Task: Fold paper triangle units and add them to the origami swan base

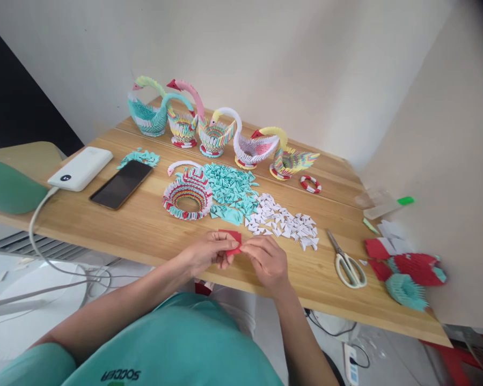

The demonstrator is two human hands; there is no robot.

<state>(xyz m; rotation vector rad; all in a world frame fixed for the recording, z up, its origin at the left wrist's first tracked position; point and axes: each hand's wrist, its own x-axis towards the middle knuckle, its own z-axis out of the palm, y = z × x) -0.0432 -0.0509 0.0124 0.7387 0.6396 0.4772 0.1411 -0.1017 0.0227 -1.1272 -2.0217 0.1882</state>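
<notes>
A small piece of red paper (234,236) is pinched in my left hand (209,249), the thumb lying across it, near the table's front edge. My right hand (268,260) is closed, its thumb and forefinger pressed together at the paper's lower right corner. Just beyond my hands lie a pile of folded teal paper pieces (229,187) and a pile of folded white paper pieces (284,217). Left of the teal pile stands a round paper basket (188,198) in red, white and teal, a curved white neck behind it.
Several folded-paper swans (251,150) stand along the back by the wall. A red and white paper ring (310,184) lies near them. Scissors (349,262) lie to the right, red paper (414,268) beyond. On the left are a phone (121,184) and a white power bank (80,168) with a cable.
</notes>
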